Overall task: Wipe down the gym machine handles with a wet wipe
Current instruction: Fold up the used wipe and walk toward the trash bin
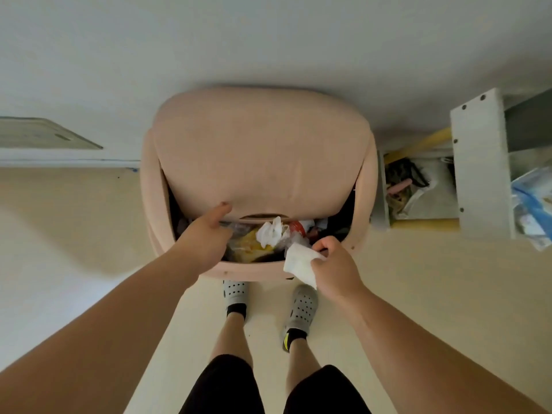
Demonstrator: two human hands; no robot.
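Note:
A pink waste bin (152, 204) stands on the floor in front of my feet. My left hand (206, 234) grips the front edge of its pink lid (257, 156) and holds it tilted up. Mixed rubbish, including a crumpled white tissue (270, 231), shows in the opening. My right hand (331, 264) pinches a white wet wipe (300, 261) just above the bin's front right rim. No gym machine or handle is in view.
A white shelf unit (478, 162) stands to the right of the bin, with bags and clutter (418, 186) in its lower space and blue packets (528, 204) at the far right. A white wall runs behind. My feet in grey clogs (300, 306) stand on a beige floor.

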